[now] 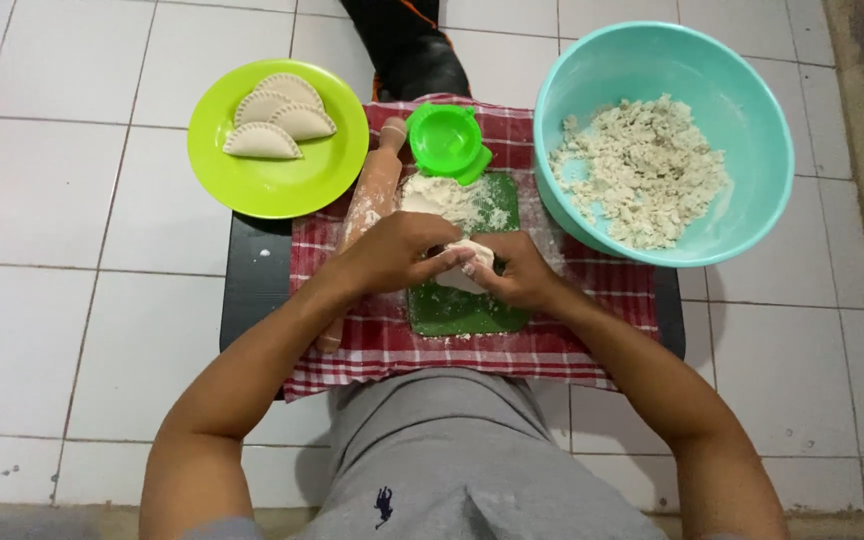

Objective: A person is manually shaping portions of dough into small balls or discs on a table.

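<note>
White dough lump [468, 266] sits gripped between curled left hand [397, 250] and right hand [518, 272].

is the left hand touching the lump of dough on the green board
Touching. The head view shows the left hand with its fingertips pressed onto the dough lump, no gap between them; the right hand grips it too.

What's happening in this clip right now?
A person presses a lump of dough between the left hand and right hand, over a floured green mat on a red checked cloth. A wooden rolling pin and a green dumpling press lie beside the mat. Three folded dumplings sit on a lime plate. A teal bowl holds crumbly dough.
</note>
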